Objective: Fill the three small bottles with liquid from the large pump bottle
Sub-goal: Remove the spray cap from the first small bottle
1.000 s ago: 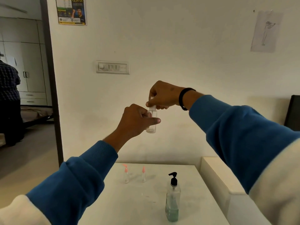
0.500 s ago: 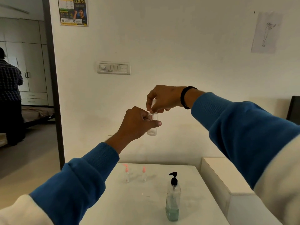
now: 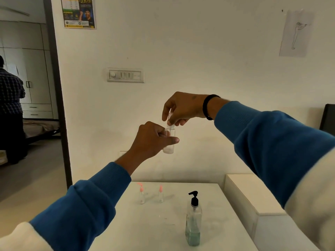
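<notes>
Bottle [image 3: 169, 142], small and clear, held upright above the tabletop [image 3: 226, 205] by left hand [image 3: 154, 140]; contents unclear. Right hand [image 3: 183, 107] fingers pinch its cap [image 3: 170, 118]. Pump bottle [image 3: 193, 221], about a third full of green liquid, stands near two pink-capped bottles [image 3: 141, 194]. Hands sit lower than 1.0 s ago.

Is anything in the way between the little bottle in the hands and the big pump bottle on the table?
Nothing visible. The small bottle, held up by the left hand and right hand, has open air down to the pump bottle. The two pink-capped bottles stand off to the left.
</notes>
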`<control>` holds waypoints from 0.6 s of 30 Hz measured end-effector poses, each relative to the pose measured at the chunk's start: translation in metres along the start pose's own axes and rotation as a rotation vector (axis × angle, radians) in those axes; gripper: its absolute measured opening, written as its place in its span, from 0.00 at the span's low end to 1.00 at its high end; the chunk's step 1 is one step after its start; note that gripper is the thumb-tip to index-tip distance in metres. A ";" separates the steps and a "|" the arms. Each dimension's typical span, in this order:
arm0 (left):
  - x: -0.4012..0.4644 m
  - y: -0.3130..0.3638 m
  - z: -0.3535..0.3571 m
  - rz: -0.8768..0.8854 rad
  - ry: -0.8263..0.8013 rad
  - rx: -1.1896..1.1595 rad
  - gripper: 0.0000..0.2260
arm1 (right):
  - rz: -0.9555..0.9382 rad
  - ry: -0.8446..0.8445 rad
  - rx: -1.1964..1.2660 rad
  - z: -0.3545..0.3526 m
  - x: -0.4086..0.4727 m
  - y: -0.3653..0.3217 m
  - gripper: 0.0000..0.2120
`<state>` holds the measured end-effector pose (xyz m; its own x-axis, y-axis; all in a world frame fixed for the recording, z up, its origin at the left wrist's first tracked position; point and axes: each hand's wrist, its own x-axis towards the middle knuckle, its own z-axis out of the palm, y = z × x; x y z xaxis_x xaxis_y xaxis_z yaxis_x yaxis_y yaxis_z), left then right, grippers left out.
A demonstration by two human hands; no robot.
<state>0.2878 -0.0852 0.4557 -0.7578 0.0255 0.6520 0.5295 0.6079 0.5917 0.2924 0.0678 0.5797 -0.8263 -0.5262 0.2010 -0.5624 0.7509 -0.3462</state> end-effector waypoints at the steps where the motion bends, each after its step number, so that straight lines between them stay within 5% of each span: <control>1: -0.001 -0.001 0.000 -0.009 -0.001 -0.001 0.22 | -0.001 -0.014 0.035 0.000 0.000 0.002 0.09; 8: -0.002 -0.002 0.006 0.003 0.019 -0.015 0.24 | 0.046 0.051 -0.168 0.009 0.004 0.006 0.16; 13: -0.002 -0.004 0.012 -0.011 -0.005 -0.034 0.24 | 0.044 -0.040 -0.099 0.006 0.002 0.007 0.03; 18: -0.001 -0.002 0.014 0.003 0.016 -0.005 0.26 | 0.070 -0.053 -0.064 0.009 0.002 0.005 0.08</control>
<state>0.2823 -0.0754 0.4480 -0.7498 0.0143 0.6615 0.5338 0.6039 0.5919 0.2879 0.0672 0.5702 -0.8618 -0.4908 0.1285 -0.5056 0.8096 -0.2982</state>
